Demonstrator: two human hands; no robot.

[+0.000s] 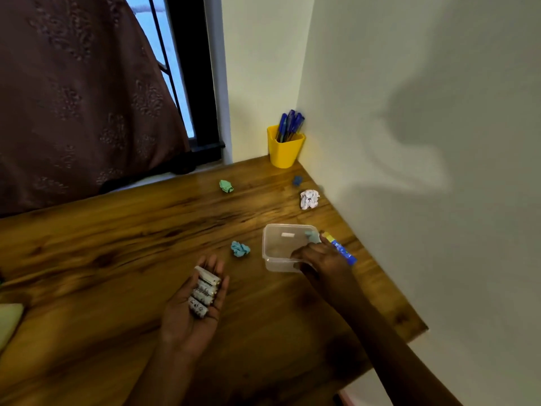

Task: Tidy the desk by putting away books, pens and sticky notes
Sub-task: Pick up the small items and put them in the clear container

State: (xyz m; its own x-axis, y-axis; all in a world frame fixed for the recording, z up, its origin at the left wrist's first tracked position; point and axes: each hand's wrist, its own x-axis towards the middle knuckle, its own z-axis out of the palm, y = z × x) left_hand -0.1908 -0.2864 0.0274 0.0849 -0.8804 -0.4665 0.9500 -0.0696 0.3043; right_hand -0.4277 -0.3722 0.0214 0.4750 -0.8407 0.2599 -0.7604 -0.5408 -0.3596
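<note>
The one head-worn camera is looking forward and steeply down from above the near edge of the wooden desk [117,244], facing the far right corner where two walls [439,142] are meeting. Its wide lens is taking in the window [175,83] and curtain [73,98] at far left. The left hand [194,300] and the right hand [319,259] are showing close below it, near centre.

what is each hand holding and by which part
The left hand carries white batteries loose on its upturned palm. The right hand lies over the near right corner of the clear container; whether it grips anything cannot be told.
</note>
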